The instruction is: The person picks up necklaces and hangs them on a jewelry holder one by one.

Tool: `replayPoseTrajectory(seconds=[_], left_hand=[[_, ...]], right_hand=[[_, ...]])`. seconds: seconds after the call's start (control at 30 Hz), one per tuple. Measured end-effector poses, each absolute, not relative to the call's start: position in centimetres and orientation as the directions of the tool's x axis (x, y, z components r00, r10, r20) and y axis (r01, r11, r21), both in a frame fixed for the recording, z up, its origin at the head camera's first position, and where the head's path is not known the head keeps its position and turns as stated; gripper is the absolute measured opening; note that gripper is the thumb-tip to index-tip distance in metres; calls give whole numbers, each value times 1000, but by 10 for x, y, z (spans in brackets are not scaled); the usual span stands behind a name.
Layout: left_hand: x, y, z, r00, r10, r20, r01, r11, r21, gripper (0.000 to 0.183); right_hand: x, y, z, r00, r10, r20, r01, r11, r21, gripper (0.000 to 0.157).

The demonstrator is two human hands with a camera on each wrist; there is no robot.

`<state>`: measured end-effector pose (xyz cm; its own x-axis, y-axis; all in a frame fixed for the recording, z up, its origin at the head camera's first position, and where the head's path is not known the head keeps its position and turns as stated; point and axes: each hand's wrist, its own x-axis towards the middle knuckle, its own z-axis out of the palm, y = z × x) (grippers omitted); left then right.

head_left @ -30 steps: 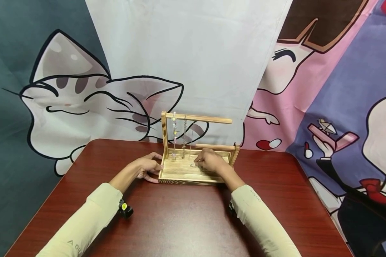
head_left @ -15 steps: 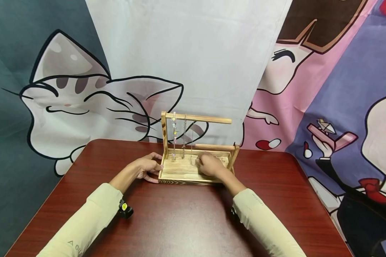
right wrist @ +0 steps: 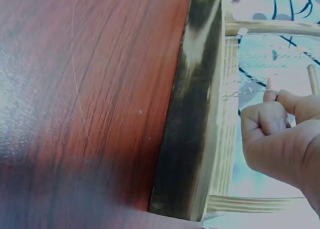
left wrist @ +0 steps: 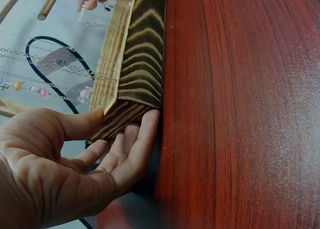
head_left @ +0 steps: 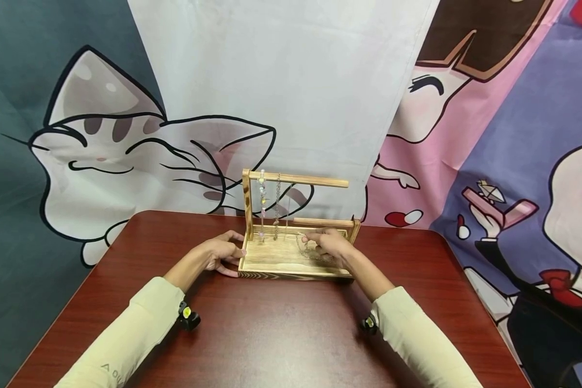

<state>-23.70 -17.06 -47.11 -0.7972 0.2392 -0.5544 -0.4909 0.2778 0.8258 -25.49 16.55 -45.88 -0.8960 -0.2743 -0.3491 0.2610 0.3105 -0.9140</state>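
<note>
A wooden jewelry stand [head_left: 271,269], a shallow tray with two horizontal bars, stands on the table. My left hand [head_left: 220,252] grips its left end; in the left wrist view the thumb [left wrist: 85,124] presses the rim while the fingers lie along the end wall. Over the right part of the tray, my right hand [head_left: 332,245] pinches a thin chain necklace [head_left: 299,249], whose loop hangs over the tray floor. The right wrist view shows the chain running to the thumb and fingertip. A beaded strand [head_left: 262,205] and a chain [head_left: 277,207] hang from the taller bar.
The upper bar [head_left: 310,180] is fixed to a post at the left and has a free right end. A lower bar [head_left: 325,221] reaches in from the right post [head_left: 354,231]. Behind the red-brown table [head_left: 252,334] hangs a printed cloth [head_left: 296,81].
My right hand has shifted right over the tray, drawing the thin chain with it into a visible loop. The left hand keeps its grip on the stand's end.
</note>
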Motion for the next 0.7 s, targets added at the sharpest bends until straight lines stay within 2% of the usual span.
replayPoseTrajectory(seconds=[0.07,0.17,0.37,0.7], left_hand=[[-237,-171,-471,-797,240,-554,-490,278,826,58],[-236,-171,-471,-798,238,-554,-490,279,826,58],[-236,-171,-471,-797,237,-555,-492,279,825,57],[-236,-171,-471,-800,233,-552,-490,276,827,57]], right_hand=[[-252,167,-455,-875,-300,-380,311,253,-916,45],[-248,170,-450,-856,-330,-398,355,184,-916,40],[-241,176,-438,-849,-375,-373,379,62,-923,14],[-228,182,-416,-884,-356,-302,334,-31,-942,17]])
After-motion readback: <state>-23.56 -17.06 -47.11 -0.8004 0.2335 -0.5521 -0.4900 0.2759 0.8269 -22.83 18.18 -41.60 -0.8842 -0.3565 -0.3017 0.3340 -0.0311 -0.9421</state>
